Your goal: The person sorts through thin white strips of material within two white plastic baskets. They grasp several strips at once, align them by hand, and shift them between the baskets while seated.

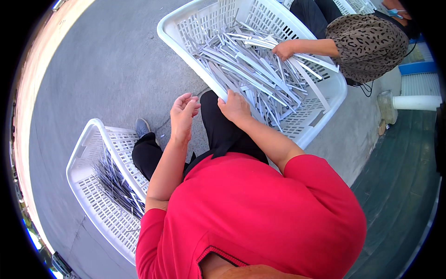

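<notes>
A large white plastic basket stands in front of me, heaped with thin, flat white and grey strips whose material I cannot tell. My right hand is closed over its near rim, fingers bent at the edge beside the strips. Left of that rim, my left hand is raised in the air above the ground, apart from the basket. Its fingers are curled towards the thumb; whatever is between them, if anything, is too small to make out. A co-worker's hand reaches into the same basket and grasps several strips.
A second white basket sits at my left side, holding a bundle of thin dark grey strips. The co-worker in a leopard-print top sits at the far right. Beyond them lies a white pipe with a block at its end. Grey concrete ground spreads around.
</notes>
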Motion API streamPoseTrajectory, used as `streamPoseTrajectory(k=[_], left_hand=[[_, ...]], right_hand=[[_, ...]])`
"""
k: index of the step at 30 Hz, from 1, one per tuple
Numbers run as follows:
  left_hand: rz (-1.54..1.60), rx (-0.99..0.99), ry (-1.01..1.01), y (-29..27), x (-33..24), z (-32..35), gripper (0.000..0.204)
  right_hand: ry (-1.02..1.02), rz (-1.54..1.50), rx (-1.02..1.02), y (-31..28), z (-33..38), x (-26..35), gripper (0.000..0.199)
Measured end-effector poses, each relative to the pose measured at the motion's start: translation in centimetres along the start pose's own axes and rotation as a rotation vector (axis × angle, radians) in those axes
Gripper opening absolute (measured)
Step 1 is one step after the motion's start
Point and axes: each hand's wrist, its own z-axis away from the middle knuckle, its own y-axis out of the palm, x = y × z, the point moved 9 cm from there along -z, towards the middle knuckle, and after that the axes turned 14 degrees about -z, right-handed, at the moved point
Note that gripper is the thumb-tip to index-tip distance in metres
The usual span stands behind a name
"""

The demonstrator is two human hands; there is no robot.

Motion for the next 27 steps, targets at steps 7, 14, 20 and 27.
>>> streamPoseTrajectory(k=[7, 14, 20, 27], left_hand=[[0.121, -0.621, -0.041, -17.8, 7.1, 8.8, 0.025], [0.171, -1.046, 0.064, -29.5, 8.9, 19.7, 0.021], [0.045, -1.275, -0.189, -35.5, 17.1, 27.7, 0.027], [-0.306, -0.968, -0.630, -35.9, 28.9, 29.1, 0.044]], right_hand=[[-0.013, 0.047, 0.077, 1.8, -1.0, 0.8, 0.046], [-0.023, 0.131, 0.071, 1.9, -0.6, 1.6, 0.051], [-0.015, 0.193, 0.124, 2.8, -0.7, 0.4, 0.059], [0.002, 0.223, 0.111, 2.3, 0.5, 2.6, 0.063]])
